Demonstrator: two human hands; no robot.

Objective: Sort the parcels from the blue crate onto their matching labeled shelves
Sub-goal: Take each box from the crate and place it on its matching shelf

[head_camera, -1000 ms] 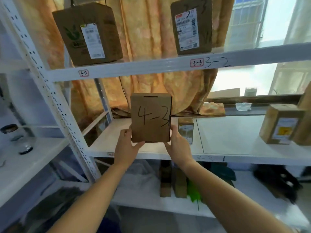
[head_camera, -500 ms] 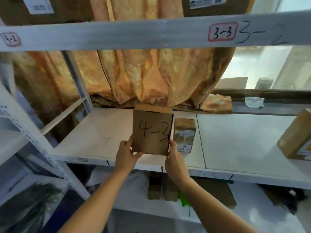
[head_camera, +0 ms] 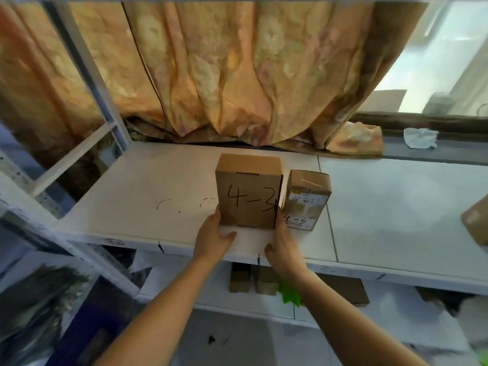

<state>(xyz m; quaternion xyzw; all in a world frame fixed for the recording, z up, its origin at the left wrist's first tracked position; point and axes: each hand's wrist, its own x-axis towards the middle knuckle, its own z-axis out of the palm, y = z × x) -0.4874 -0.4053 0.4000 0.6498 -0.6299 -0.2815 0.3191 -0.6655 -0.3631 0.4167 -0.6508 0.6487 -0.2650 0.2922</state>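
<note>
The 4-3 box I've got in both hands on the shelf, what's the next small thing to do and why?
Probably just let go and draw both hands back. The 4-3 box looks already set down upright on the white shelf, right beside a smaller box also marked 4-3, so it seems to be at its place. The left hand and right hand only steady its lower edges.

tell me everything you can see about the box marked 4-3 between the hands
The box is plain brown cardboard, upright, with 4-3 handwritten in black on its front. It stands on the white shelf, just left of a smaller labelled box. The left hand and right hand touch its lower corners.
</note>
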